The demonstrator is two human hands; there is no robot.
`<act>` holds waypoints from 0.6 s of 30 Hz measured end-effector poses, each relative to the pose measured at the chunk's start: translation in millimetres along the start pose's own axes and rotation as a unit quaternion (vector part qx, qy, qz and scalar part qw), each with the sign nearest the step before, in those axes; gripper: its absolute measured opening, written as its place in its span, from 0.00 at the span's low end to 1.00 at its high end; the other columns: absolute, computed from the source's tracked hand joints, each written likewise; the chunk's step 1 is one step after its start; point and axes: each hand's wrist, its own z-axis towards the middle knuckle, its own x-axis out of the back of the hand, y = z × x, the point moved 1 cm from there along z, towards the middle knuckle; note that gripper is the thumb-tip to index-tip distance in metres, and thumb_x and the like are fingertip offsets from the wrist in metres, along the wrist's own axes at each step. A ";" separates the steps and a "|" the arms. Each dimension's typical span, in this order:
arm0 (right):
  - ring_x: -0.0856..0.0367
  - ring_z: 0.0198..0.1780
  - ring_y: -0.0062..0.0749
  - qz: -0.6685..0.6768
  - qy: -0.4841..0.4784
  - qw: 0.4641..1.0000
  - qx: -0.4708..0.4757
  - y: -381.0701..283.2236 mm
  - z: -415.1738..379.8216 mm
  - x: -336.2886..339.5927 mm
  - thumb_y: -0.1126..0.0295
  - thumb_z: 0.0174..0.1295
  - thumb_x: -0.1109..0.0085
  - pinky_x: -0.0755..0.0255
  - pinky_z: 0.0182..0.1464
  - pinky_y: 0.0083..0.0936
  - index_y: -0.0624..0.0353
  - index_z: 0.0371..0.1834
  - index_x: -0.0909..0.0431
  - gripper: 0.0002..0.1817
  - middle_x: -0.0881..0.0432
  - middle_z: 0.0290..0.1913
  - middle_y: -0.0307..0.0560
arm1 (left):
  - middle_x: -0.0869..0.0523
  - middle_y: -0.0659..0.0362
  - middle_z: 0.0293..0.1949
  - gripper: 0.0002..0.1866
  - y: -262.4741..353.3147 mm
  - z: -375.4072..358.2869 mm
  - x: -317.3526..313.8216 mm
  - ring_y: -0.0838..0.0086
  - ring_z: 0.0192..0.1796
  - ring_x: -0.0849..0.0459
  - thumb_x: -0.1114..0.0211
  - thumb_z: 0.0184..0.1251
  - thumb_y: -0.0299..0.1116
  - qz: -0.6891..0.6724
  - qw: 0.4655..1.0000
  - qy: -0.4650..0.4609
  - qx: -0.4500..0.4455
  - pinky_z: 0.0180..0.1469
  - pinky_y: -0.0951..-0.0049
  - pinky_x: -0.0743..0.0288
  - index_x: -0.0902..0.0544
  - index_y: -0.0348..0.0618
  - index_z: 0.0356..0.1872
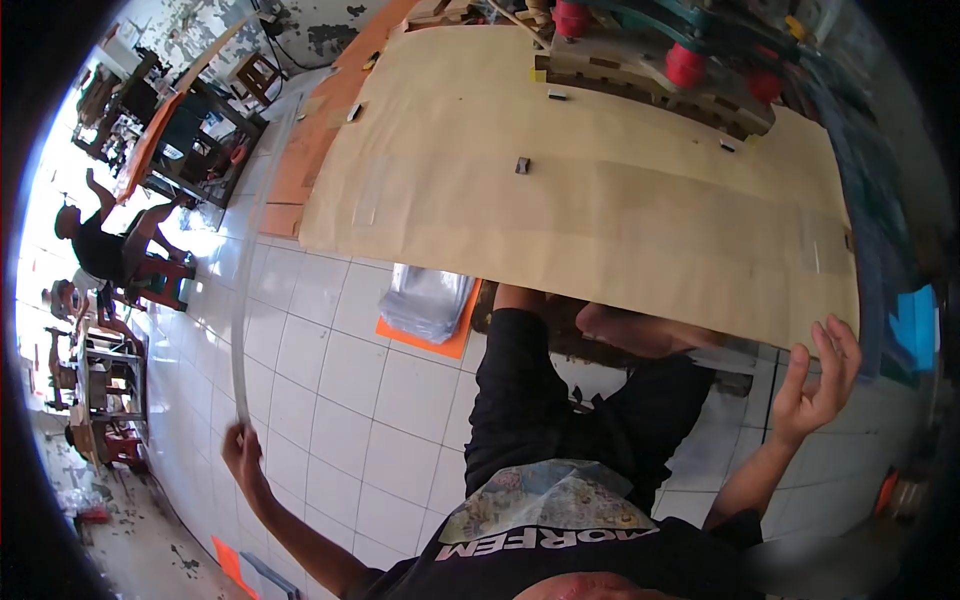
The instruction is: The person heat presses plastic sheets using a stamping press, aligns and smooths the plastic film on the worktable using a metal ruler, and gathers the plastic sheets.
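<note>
My left hand (243, 452) is out to the left above the tiled floor, its fingers pinched on the lower end of a long, thin, greyish strip (240, 335). The strip runs up and away past the left side of the table; its material is hard to make out. My right hand (820, 385) is raised at the right front corner of a tan sheet-covered tabletop (590, 215), fingers apart and holding nothing. Several small dark pieces, one a little block (522, 166), lie on the tan surface.
A green machine with red knobs (686, 65) stands at the table's far side. Plastic bags (425, 303) lie on an orange sheet below the front edge. At the left, a person (105, 240) sits on a red stool near workbenches. A blue item (915, 328) is at right.
</note>
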 end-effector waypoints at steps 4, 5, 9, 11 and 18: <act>0.24 0.54 0.49 0.004 -0.024 0.999 -0.030 4.9 -10.3 3.0 0.75 0.60 0.41 0.28 0.54 0.39 0.65 0.47 0.20 0.12 0.25 0.52 0.58 | 0.32 0.71 0.17 0.16 83.1 115.3 -68.4 0.90 0.16 0.39 0.35 0.65 0.42 0.024 0.999 -0.029 0.020 0.17 0.84 0.50 0.19 0.37 0.41; 0.24 0.53 0.48 0.003 -0.034 0.999 -0.041 5.6 -12.4 4.1 0.76 0.60 0.41 0.28 0.54 0.38 0.65 0.46 0.20 0.12 0.25 0.52 0.58 | 0.33 0.71 0.16 0.18 109.9 136.3 -90.4 0.89 0.15 0.39 0.34 0.65 0.44 0.013 0.999 -0.042 -0.004 0.16 0.84 0.50 0.19 0.37 0.40; 0.24 0.53 0.48 -0.030 -0.044 0.995 -0.085 5.8 -25.3 10.2 0.76 0.58 0.40 0.29 0.53 0.39 0.65 0.44 0.19 0.11 0.24 0.51 0.57 | 0.35 0.71 0.15 0.18 155.5 237.3 -161.5 0.88 0.16 0.38 0.33 0.62 0.48 0.091 0.987 -0.113 -0.071 0.17 0.80 0.47 0.19 0.41 0.32; 0.24 0.52 0.48 -0.026 -0.055 0.992 -0.110 9.9 -33.6 12.9 0.76 0.58 0.39 0.29 0.54 0.40 0.64 0.43 0.18 0.10 0.23 0.50 0.56 | 0.33 0.71 0.17 0.20 171.6 266.6 -195.3 0.86 0.18 0.36 0.33 0.61 0.50 0.099 0.983 -0.138 -0.075 0.19 0.80 0.44 0.18 0.41 0.37; 0.24 0.52 0.47 -0.093 -0.073 0.977 -0.175 17.3 -48.7 34.1 0.76 0.57 0.38 0.29 0.54 0.38 0.63 0.43 0.18 0.10 0.23 0.51 0.55 | 0.28 0.68 0.19 0.17 180.6 316.3 -249.5 0.84 0.18 0.31 0.34 0.61 0.47 0.132 0.971 -0.167 -0.108 0.17 0.80 0.40 0.17 0.42 0.35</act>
